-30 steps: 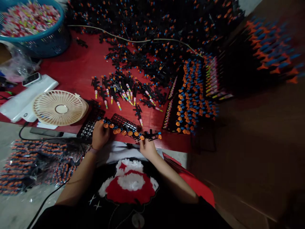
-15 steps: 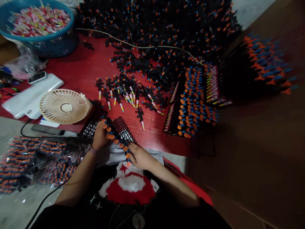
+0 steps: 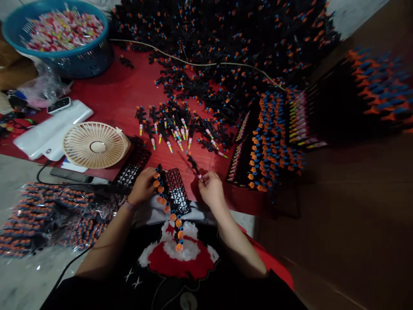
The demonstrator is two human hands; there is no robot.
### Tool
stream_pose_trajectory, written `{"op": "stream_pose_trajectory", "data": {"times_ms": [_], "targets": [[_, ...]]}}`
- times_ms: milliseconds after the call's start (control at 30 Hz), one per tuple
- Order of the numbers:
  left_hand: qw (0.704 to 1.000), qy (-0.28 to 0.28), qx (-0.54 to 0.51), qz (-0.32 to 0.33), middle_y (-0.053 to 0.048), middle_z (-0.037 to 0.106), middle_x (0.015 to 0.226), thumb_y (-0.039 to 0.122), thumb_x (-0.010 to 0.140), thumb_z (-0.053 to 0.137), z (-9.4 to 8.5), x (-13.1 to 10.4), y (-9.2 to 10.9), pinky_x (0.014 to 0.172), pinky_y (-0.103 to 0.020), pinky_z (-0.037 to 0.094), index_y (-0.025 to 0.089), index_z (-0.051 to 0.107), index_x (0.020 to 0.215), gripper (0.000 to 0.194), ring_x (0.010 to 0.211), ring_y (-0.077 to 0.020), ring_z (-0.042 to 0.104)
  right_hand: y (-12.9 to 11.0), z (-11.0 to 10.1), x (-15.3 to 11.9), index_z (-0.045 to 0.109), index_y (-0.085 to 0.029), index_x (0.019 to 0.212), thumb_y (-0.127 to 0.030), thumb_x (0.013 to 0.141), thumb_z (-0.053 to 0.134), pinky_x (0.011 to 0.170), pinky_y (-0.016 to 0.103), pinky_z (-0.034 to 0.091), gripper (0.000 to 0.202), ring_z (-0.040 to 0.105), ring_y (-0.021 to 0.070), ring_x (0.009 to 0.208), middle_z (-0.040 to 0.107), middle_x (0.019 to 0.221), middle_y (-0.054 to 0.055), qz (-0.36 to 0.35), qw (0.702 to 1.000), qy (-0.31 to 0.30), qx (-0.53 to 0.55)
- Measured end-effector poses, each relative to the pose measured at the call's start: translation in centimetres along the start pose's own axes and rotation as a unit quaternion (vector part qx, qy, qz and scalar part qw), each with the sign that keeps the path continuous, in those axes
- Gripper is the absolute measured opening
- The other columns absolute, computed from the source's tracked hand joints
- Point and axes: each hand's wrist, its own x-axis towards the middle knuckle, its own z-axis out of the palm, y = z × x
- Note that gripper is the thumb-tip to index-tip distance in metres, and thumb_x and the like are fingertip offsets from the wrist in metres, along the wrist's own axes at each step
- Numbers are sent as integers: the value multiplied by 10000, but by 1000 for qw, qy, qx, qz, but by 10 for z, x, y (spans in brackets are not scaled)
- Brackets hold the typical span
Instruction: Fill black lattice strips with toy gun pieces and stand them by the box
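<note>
My left hand (image 3: 144, 186) is closed on the near end of a black lattice rack (image 3: 177, 189), whose row of orange and blue tips (image 3: 173, 217) slants down toward my lap. To the right, my right hand (image 3: 211, 188) pinches a small black toy gun (image 3: 193, 164) by its pink candy-tube end, its orange tip pointing away from me. Beyond both hands lies a loose group of similar toy guns with pink and yellow tubes (image 3: 177, 129) on the red table (image 3: 106, 92). Exactly how my left fingers grip the rack is partly hidden.
A cream fan (image 3: 97, 145) and another black lattice (image 3: 132, 168) are at the left. Filled racks (image 3: 267, 142) stand at the right. Behind is a big heap of black toy guns (image 3: 219, 34), and a blue basket (image 3: 74, 54) of wrapped candy tubes. Bagged pieces (image 3: 48, 215) lie lower left.
My right hand has left the rack and moved right, taking hold of the lone toy gun on the table. The rack in my left hand has turned steeper, its lower end nearer my body.
</note>
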Motion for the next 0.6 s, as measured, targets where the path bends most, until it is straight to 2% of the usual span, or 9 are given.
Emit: {"op": "stream_pose_trajectory", "data": {"times_ms": [100, 200, 267, 400, 467, 600], "targets": [[999, -25, -17, 15, -105, 812, 1137, 282, 922, 617, -3, 1, 2, 1008, -491, 576, 196, 793, 1107, 269, 1090, -303, 738, -16, 16, 3, 637, -246, 938, -287, 916, 683, 770, 364, 576, 65, 643, 236, 770, 662, 841, 25, -37, 993, -63, 90], [999, -28, -19, 15, -120, 824, 1149, 311, 966, 619, -3, 1, 1, 1004, -474, 569, 191, 805, 1138, 280, 1114, -309, 743, -36, 43, 13, 670, -256, 1057, -394, 1006, 665, 828, 383, 606, 148, 693, 245, 848, 714, 915, 37, -88, 969, -137, 185], [999, -22, -18, 16, -117, 827, 1129, 333, 986, 622, -2, 1, 0, 990, -462, 572, 193, 801, 1143, 277, 1099, -303, 748, -45, 60, 21, 682, -255, 1065, -389, 1022, 669, 890, 403, 618, 141, 725, 252, 910, 756, 964, 54, -115, 954, -171, 216], [999, -7, -24, 19, -110, 821, 1156, 347, 998, 649, 2, -1, -6, 1014, -455, 573, 193, 780, 1209, 292, 1104, -291, 752, -46, 72, 34, 683, -230, 1031, -299, 1019, 662, 960, 424, 621, 73, 751, 262, 989, 788, 1008, 93, -155, 949, -188, 201], [1000, -2, -24, 17, -109, 815, 1132, 357, 985, 678, 4, -2, -8, 1016, -455, 575, 195, 781, 1192, 283, 1086, -291, 749, -45, 72, 39, 680, -224, 994, -234, 991, 663, 922, 403, 628, 19, 748, 252, 950, 779, 979, 87, -149, 955, -195, 169], [1000, 2, -28, 9, -103, 799, 1084, 402, 987, 701, 8, -3, -11, 1010, -452, 580, 212, 784, 1149, 263, 1059, -292, 736, -50, 72, 42, 685, -227, 918, -137, 926, 659, 872, 358, 623, 95, 734, 230, 905, 767, 952, 62, -133, 963, -216, 88]]}}
